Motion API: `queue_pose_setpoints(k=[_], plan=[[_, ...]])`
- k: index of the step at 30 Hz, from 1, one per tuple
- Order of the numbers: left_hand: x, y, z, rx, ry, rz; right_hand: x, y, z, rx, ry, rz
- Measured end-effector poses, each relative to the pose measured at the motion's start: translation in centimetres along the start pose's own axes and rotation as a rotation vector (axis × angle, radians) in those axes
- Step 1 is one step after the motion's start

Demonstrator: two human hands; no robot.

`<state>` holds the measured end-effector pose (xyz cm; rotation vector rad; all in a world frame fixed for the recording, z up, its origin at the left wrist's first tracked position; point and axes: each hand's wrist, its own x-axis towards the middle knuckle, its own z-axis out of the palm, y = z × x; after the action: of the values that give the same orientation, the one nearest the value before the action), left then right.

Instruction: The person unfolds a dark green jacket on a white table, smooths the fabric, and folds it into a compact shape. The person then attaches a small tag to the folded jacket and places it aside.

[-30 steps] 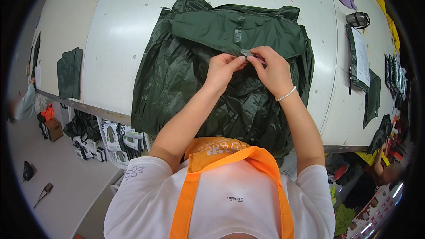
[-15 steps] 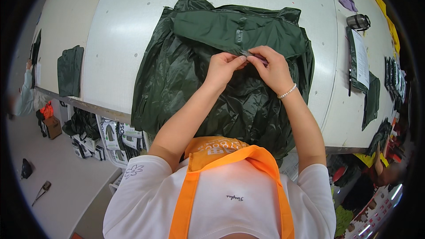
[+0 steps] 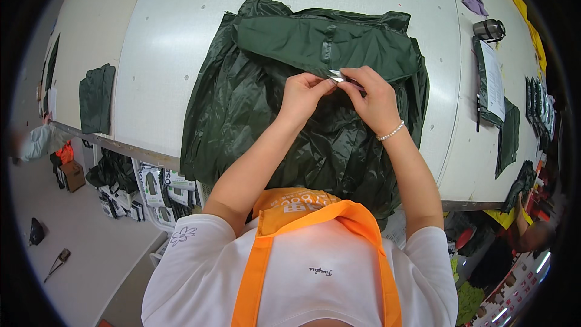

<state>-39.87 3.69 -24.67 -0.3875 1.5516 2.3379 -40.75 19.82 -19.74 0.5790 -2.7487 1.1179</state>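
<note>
Both hands met over a dark green jacket [image 3: 284,103] on the white table [image 3: 169,30]. The left hand [image 3: 302,94] and right hand [image 3: 372,94] pinched 1 small pale tag [image 3: 336,75] between fingertips; a firm, level pinch close to the fabric seemed best.

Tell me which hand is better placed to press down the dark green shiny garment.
Left, probably. The left hand only pinches the small pale tag's end, while the right hand grips it; the dark green shiny garment spreads leftward.

White worktable [image 3: 181,36], grey floor [image 3: 91,236], boxes beneath [image 3: 151,188]
</note>
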Motion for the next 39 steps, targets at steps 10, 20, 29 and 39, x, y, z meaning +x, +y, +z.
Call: queue_pose_setpoints(k=[10,20,29,39], plan=[[-0.8,0.3,-0.4,-0.204,-0.099,-0.034,-0.3,0.0,-0.5,-0.17,0.059,-0.191],[-0.6,1.3,-0.1,-0.228,0.065,-0.095,-1.5,0.5,0.1,-0.198,0.103,-0.252],[-0.5,0.7,-0.1,-0.066,0.083,-0.022,-1.1,0.0,-0.3,0.034,-0.03,-0.001],[-0.8,0.6,-1.2,-0.264,-0.158,-0.101,-0.4,0.4,-0.6,0.121,-0.075,0.079]])
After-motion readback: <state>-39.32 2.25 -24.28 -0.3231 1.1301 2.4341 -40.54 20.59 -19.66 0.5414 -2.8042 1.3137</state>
